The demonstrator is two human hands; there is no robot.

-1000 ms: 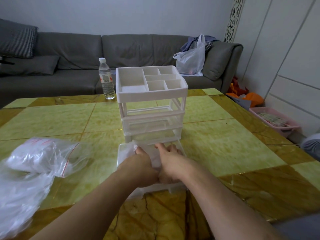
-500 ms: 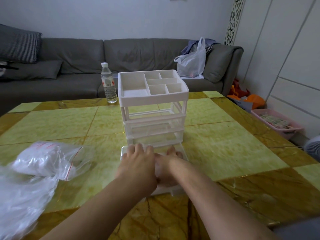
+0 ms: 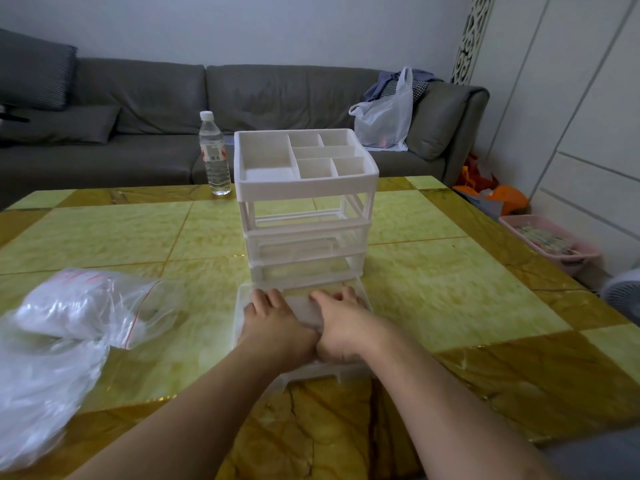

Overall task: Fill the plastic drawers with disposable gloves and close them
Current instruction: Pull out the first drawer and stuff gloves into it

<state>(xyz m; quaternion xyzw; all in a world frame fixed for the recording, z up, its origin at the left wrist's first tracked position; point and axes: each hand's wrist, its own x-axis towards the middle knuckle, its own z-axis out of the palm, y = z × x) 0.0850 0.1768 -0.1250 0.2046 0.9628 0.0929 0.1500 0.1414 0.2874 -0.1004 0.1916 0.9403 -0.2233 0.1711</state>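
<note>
Gloves of thin translucent plastic (image 3: 301, 308) lie under both hands, inside the clear plastic bottom drawer (image 3: 242, 341), which is pulled fully out in front of the white plastic drawer unit (image 3: 304, 209) just beyond the fingertips. To do this well, I'd flatten the stack evenly below the drawer's rim so nothing snags on closing. Left hand (image 3: 275, 323) and right hand (image 3: 341, 322) sit side by side, wrists touching, palms down, fingers extended and pressing the gloves, gripping nothing. Off beyond the left hand slumps a crumpled clear zip bag (image 3: 83, 306) on the yellow marbled table (image 3: 450, 289).
</note>
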